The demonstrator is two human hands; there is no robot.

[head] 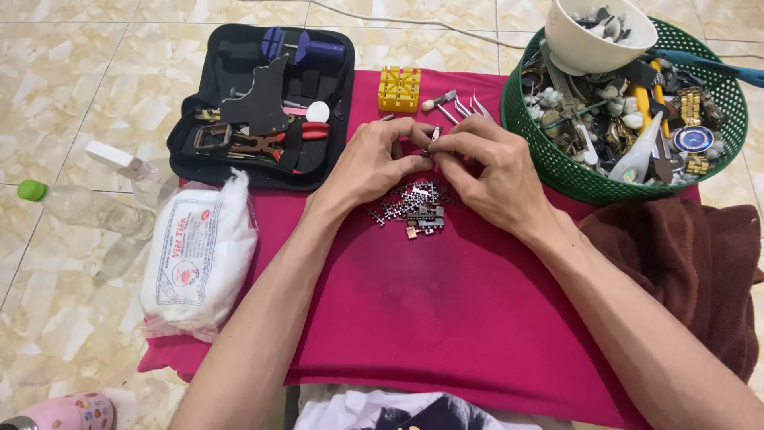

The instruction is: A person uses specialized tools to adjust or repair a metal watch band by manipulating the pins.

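Observation:
My left hand [368, 162] and my right hand [485, 169] meet over a magenta cloth [446, 310], fingertips pinched together on a small metal watch-band link [430, 143]. Just below the hands lies a heap of several silver band links [418, 205]. Behind the fingers rest tweezers [468, 105], a small brush-like tool [438, 99] and a yellow plastic band holder block [399, 88].
An open black tool case [263, 107] sits at the back left. A green basket [549, 163] with watch parts and a white bowl [593, 40] stands at the right. A bag of cotton [199, 255], a clear bottle [87, 209] and a brown towel [692, 255] lie around.

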